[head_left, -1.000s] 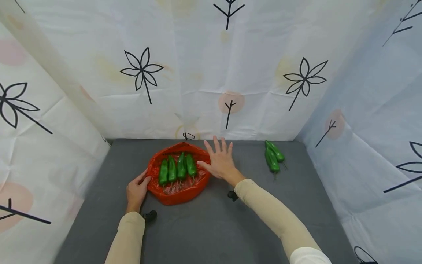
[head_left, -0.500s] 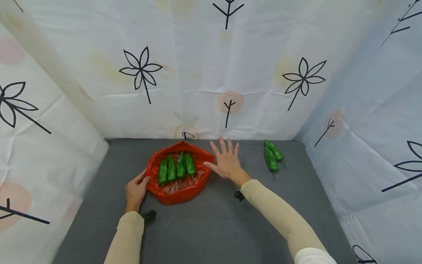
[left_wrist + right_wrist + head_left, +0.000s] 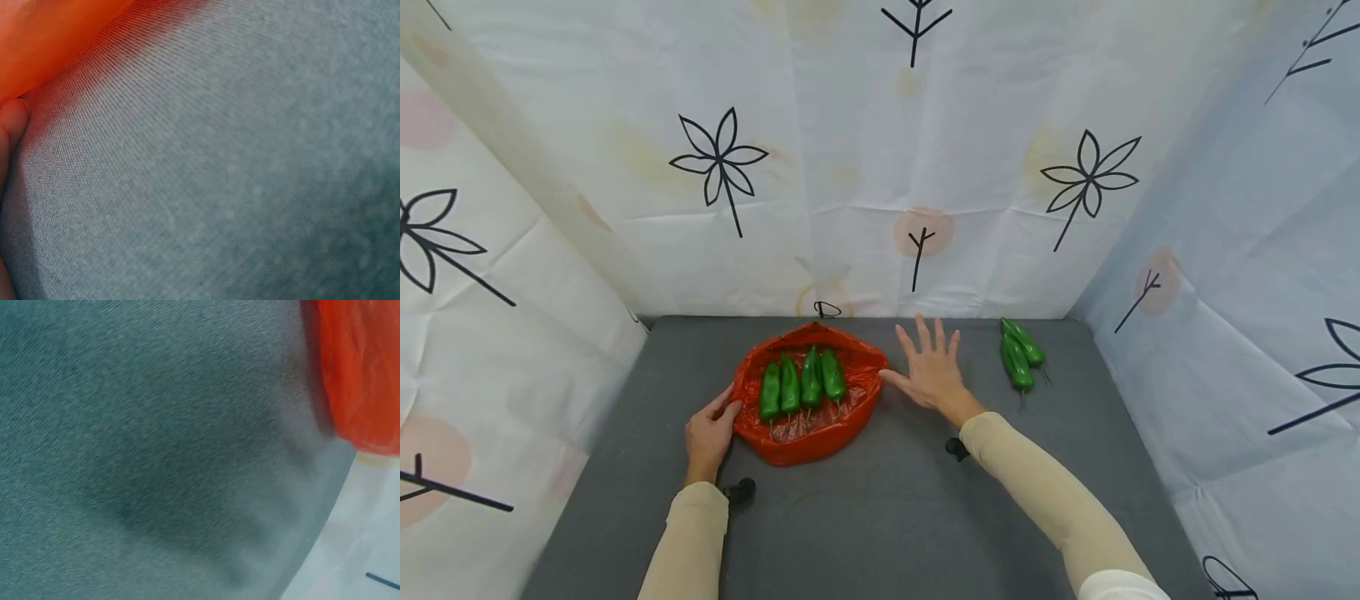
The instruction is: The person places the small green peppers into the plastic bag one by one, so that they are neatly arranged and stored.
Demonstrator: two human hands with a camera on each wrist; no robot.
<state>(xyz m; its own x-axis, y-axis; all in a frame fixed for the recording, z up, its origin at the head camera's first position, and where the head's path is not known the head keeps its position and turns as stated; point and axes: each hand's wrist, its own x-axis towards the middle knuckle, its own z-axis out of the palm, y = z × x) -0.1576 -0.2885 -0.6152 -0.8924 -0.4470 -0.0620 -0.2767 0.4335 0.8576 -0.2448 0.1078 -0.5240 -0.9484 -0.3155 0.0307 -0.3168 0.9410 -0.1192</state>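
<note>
Red, thin-looking bag point(image 3: 812, 450): located left of centre on the grey table point(image 3: 865, 525), mouth spread wide, four green peppers point(image 3: 812, 379) in a row inside. Left hand point(image 3: 708, 432): pinching the left rim between thumb and fingers. Right hand point(image 3: 933, 375): fingers straight and splayed, nothing held, thumb tip at the right rim, contact uncertain. Pinch lightly to avoid tearing the film; hold the mouth wide by drawing the rim evenly outward. Avoid tilting the bag, likely to roll the peppers out of line. Two loose peppers point(image 3: 1017, 365): near the far right corner, well apart from both hands.
</note>
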